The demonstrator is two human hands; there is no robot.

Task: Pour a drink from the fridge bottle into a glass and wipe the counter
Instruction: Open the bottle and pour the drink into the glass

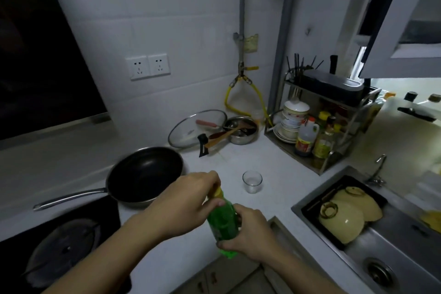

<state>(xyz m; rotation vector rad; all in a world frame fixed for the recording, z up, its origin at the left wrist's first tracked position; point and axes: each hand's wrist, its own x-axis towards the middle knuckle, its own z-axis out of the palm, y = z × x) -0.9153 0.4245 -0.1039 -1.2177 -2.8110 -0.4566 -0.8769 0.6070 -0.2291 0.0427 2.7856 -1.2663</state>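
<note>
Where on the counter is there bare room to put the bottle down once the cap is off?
The counter is bare around the glass, between the frying pan, the rack and the sink. It is crowded at the back wall: glass lid, steel bowl.

We see two bare forearms entering from lower edge. Left hand (183,200) and right hand (250,238): no gloves, no rings, no watch or wristband. We note short, unpainted nails on visible fingers. No sleeve reaches frame; arms uncovered up to picture edge. Nothing else of body visible.
</note>
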